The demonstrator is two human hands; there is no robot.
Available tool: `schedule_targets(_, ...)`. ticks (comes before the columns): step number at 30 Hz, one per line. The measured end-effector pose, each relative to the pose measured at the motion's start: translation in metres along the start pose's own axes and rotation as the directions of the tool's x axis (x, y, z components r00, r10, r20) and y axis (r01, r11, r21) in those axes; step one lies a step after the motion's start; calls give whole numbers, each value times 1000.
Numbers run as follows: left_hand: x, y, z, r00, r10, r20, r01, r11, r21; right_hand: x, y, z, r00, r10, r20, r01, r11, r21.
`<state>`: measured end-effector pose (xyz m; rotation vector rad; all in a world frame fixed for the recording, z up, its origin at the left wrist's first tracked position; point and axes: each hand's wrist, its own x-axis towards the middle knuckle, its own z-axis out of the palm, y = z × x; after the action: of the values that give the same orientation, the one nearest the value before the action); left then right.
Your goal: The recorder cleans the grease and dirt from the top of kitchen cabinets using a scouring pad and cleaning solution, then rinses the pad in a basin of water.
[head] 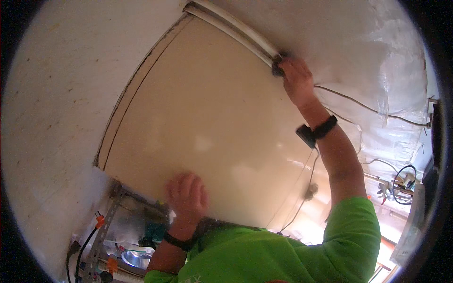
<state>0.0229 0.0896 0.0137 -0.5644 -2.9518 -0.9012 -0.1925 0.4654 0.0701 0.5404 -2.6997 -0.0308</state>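
A broad cream panel (212,106) with a dark line along its left border fills the space before me. Along its far edge runs a pale, tube-like strip (231,26). At that strip's right end, my right hand (298,78) has its fingers closed about a small dark piece (277,67); what it is cannot be made out. My left hand (187,194) is blurred, fingers curled, over the panel's near edge. Whether it presses on the panel is unclear, and its palm is hidden. A black device (306,136) on a band sits at my right wrist.
A stained pale wall (53,95) borders the left, and plastic sheeting (396,88) covers the right side. Cables (368,108) cross there. Lower left are a perforated metal upright (102,230), an orange plug (100,221) and a shiny round metal thing (136,259).
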Motion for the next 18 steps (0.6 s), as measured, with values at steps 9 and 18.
schedule_targets(9,1,-2,-4,1000,5,-11,-5,1000,18,41,-19,31,993,-115,-33,115,993,-2)
schedule_targets(18,4,1,-6,1000,7,-20,-8,999,-42,131,-56,56,976,-147,-161,128,984,-122)
